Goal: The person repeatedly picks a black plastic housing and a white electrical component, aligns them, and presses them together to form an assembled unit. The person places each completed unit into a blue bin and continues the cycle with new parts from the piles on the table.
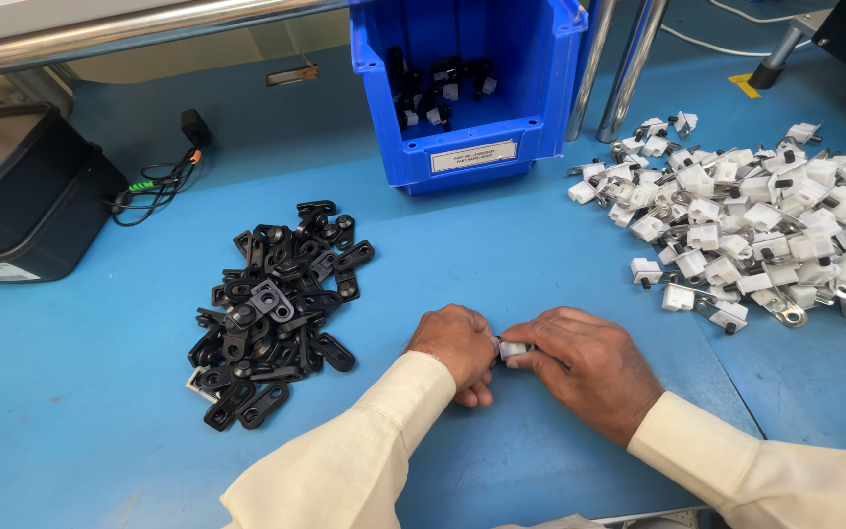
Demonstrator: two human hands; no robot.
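A small white clip [513, 349] sits pinched between the left hand [457, 348] and right hand [585, 367], both pressed together. Black plates [271, 309] lie just left of them.

The single head view looks steeply down and forward, from close above, onto the blue worktable [70, 411].

Both hands meet over blue table [501, 255]: left hand [457, 348] and right hand [585, 367] pinch one small white part [512, 349]. Black brackets heap [271, 313] left; white clips pile [756, 225] right; blue bin [467, 88] behind.
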